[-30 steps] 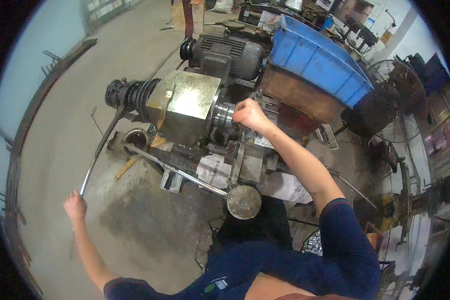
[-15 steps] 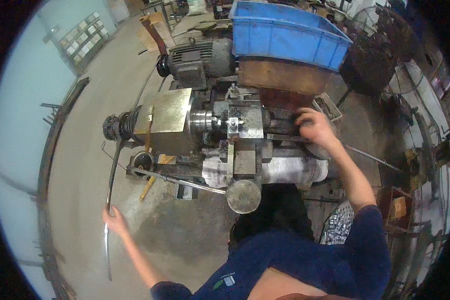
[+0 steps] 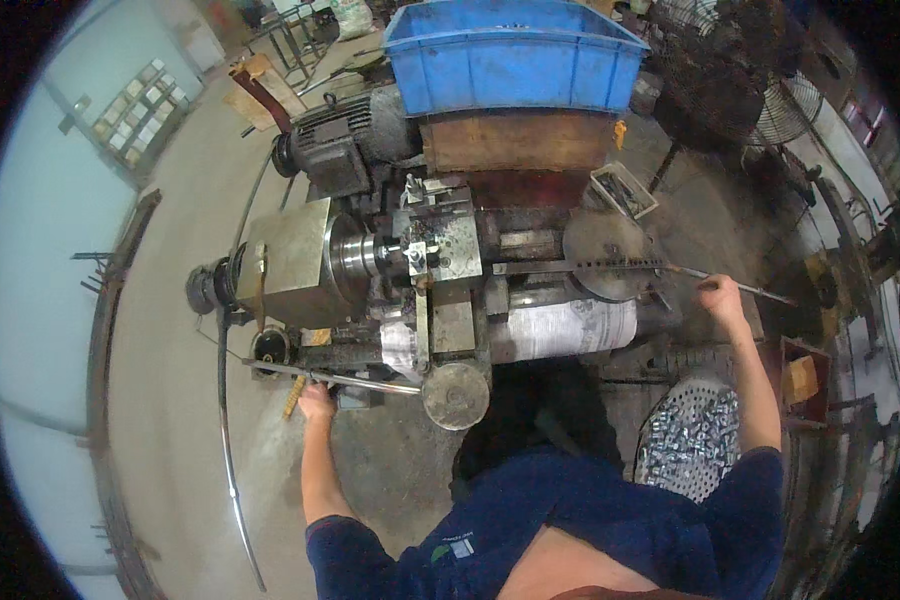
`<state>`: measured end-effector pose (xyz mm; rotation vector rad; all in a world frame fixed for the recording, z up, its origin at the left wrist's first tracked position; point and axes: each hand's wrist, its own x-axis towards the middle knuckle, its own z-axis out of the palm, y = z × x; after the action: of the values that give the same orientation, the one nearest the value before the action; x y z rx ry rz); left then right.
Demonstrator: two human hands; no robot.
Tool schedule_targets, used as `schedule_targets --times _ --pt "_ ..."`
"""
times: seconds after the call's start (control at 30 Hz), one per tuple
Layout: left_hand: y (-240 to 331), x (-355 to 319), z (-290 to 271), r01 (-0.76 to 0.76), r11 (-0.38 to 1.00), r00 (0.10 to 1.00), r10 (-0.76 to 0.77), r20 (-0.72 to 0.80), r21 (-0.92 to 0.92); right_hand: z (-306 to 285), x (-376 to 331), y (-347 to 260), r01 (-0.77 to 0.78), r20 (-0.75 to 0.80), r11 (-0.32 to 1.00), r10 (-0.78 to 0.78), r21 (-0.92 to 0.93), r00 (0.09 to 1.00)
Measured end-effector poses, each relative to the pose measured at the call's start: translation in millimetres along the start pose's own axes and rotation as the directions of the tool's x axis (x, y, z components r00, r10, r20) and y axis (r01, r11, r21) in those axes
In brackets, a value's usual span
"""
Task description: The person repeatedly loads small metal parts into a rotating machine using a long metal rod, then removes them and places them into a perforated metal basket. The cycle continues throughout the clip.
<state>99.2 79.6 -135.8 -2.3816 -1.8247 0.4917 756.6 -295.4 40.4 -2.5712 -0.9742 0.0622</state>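
A lathe-like machine stands before me, with a metal headstock box, a shiny round chuck and a tool block. My left hand is closed on a long metal lever, which runs to a round knob-like disc at the machine's front. At the right, my right hand has its fingers curled round a thin metal bar that sticks out beside a large round plate. Left of the machine, a long thin rod hangs down, untouched by either hand.
Behind the machine sits a blue plastic crate on a wooden box. A motor is at back left, a fan at back right. A perforated tray of small metal parts lies near my right arm.
My left hand has let go of the hanging rod and moved right to the lever. My right hand has moved from above the round plate out to the bar. The view has shifted slightly.
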Motion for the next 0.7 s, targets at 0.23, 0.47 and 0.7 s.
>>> schedule_targets --times 0.23,0.47,0.7 --pt "-48 -29 -10 0.097 0.762 0.987 -0.156 -0.037 -0.640 28 41 108 -0.145 -0.041 0.860 0.144 -0.489 0.989" --pt "-42 -31 -77 0.111 0.031 0.947 -0.307 0.097 -0.993 43 26 125 -0.171 -0.059 0.796 0.168 -0.581 0.984" --pt "14 -18 -100 0.100 -0.146 0.935 -0.325 0.143 -0.984 53 -100 114 -0.123 -0.167 0.895 0.055 -0.428 0.984"
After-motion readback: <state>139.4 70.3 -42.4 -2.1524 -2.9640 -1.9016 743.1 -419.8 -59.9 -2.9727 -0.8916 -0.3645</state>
